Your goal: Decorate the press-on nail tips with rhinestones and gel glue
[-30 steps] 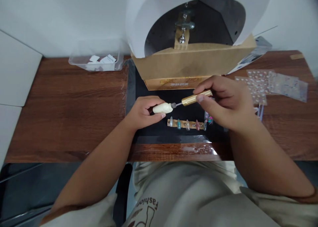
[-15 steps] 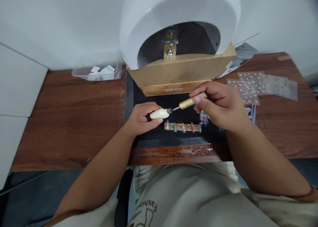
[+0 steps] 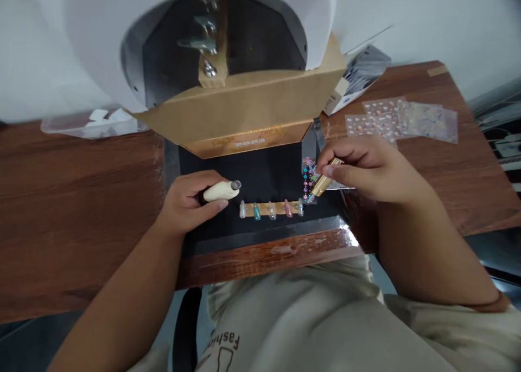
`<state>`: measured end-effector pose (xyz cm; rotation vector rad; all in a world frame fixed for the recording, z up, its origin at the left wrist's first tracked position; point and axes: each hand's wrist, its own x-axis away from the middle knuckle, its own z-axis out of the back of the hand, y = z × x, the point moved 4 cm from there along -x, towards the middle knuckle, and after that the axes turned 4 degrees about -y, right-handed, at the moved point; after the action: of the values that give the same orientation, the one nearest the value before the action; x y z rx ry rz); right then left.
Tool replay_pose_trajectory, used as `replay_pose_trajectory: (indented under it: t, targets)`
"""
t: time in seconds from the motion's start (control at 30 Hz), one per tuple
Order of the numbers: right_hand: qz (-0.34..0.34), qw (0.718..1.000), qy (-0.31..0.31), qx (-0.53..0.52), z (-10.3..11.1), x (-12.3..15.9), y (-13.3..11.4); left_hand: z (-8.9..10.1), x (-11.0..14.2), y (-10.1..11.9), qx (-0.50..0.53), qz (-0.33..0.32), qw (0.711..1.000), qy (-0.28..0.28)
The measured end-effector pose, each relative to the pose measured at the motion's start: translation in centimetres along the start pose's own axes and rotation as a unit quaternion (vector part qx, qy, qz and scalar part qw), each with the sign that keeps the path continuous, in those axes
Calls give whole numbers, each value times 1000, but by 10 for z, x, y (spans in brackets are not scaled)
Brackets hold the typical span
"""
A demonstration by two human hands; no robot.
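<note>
My left hand [image 3: 185,204] is closed round a cream bottle [image 3: 222,191] whose open neck points right, over a black mat [image 3: 264,174]. My right hand [image 3: 366,168] pinches a gold-handled brush cap [image 3: 323,183], its tip pointing down-left near a small sheet of coloured stickers [image 3: 308,177]. Between the hands lies a strip [image 3: 271,209] carrying several painted nail tips. The brush and bottle are apart.
A tan cardboard box [image 3: 244,111] with a white dome lamp [image 3: 171,46] on it stands behind the mat. Sticker sheets [image 3: 401,120] lie at the right of the wooden table [image 3: 73,198]. A clear tray [image 3: 95,123] of white bits sits back left.
The brush has come out of the bottle and my right hand has swung it down to the right, toward the sticker sheet. The camera has tilted and shifted right.
</note>
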<state>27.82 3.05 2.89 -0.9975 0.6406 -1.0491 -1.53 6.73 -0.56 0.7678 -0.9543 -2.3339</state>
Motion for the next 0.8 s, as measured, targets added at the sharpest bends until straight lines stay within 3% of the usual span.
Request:
replay_pose_trajectory:
  t: [0.17,0.43,0.57,0.8]
  targets:
    - [-10,999,-29,22,-7,-5,5,1,2,-7,8,-20,1000,8]
    - [-29,998,-6,52,-5,-7,5,2,16,-27,35,1,997,65]
    - [-34,998,31,46,-1,-6,1,0,13,-25,55,-17,996,73]
    - [-47,993,46,95,2,-5,6,-6,4,-17,51,26,992,116]
